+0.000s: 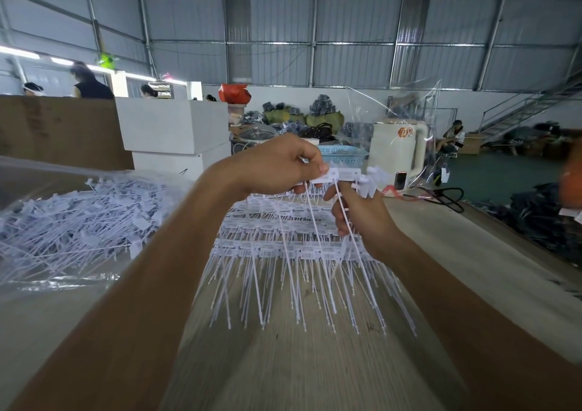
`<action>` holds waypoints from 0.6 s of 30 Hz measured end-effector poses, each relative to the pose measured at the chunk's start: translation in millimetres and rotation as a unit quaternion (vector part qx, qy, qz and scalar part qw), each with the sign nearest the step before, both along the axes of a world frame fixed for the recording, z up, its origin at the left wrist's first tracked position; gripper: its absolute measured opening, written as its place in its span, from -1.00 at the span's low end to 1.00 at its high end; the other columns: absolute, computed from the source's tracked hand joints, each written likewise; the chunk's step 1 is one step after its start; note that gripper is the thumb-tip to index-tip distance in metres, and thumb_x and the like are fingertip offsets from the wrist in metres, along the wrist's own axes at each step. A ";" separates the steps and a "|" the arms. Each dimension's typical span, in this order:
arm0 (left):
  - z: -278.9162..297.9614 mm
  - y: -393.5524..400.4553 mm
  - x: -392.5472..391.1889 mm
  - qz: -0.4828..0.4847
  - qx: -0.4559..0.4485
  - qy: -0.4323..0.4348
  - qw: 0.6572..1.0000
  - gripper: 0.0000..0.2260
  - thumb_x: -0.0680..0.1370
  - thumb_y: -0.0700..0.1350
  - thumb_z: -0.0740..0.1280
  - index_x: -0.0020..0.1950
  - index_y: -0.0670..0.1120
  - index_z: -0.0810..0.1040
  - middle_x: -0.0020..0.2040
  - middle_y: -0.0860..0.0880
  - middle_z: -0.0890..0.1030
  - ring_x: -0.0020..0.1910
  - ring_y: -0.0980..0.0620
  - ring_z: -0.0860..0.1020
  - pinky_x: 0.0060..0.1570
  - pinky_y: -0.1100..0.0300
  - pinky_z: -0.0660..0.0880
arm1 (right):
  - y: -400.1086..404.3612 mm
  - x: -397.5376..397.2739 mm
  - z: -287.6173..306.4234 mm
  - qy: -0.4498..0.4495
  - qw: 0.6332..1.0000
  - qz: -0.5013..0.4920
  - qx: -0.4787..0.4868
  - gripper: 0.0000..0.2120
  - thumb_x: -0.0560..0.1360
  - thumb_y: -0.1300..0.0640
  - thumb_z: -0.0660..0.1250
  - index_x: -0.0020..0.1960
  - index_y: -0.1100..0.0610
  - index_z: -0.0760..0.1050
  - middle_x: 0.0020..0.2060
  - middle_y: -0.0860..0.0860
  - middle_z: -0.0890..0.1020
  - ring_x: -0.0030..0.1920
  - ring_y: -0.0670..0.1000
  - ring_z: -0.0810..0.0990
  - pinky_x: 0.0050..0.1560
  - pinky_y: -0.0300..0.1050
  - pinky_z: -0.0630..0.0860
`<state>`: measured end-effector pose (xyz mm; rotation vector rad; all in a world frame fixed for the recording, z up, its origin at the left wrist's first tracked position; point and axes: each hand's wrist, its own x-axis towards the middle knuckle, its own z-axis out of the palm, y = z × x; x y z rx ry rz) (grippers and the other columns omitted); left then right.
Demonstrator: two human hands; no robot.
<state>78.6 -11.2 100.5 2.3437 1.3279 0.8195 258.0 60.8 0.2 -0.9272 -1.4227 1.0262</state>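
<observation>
Plastic ties (341,174) joined in a white strip are held up above the bench (283,363), over neat rows of ties (283,247). The left hand (277,165) pinches the strip's tag end, and the right hand (359,218) grips its thin tails. A loose heap (78,215) lies to the left.

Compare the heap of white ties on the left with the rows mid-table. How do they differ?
The heap is tangled, ties pointing every way; the rows lie lined up, tails toward the person. The heap sits on clear plastic; the rows lie on the bare table. Both are the same white tagged ties.
</observation>
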 end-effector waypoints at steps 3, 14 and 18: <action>-0.1 -0.4 -0.4 0.000 -0.003 -0.004 1.000 -0.79 0.65 0.00 0.29 -0.13 0.01 0.60 -0.20 -0.06 0.61 -0.28 0.14 0.53 -0.08 0.12 0.46 | 2.0 -2.1 -0.9 -0.003 0.997 -0.069 0.024 -0.78 0.59 0.01 0.29 -0.16 0.06 0.60 -0.53 -0.07 0.34 -0.52 -0.07 0.27 -0.52 -0.27 0.26; 0.1 -0.1 1.5 -0.001 -0.015 -0.006 1.000 -0.77 0.65 0.01 0.29 -0.16 -0.02 0.58 -0.24 -0.06 0.58 -0.22 0.02 0.54 -0.01 0.04 0.50 | 7.3 -4.3 -10.1 -0.009 0.999 -0.032 -0.026 -0.69 0.68 0.04 0.23 0.09 0.29 0.58 -0.49 -0.02 0.22 -0.52 -0.04 0.21 -0.52 -0.24 0.20; -0.4 1.0 0.9 0.001 -0.016 -0.007 1.000 -0.77 0.65 0.02 0.30 -0.15 -0.03 0.59 -0.24 -0.05 0.57 -0.22 0.01 0.53 -0.04 0.08 0.48 | 1.2 -4.4 -1.7 0.010 1.000 -0.028 -0.008 -0.56 0.66 -0.22 0.13 -0.07 0.10 0.58 -0.50 0.00 0.29 -0.54 -0.02 0.29 -0.53 -0.22 0.28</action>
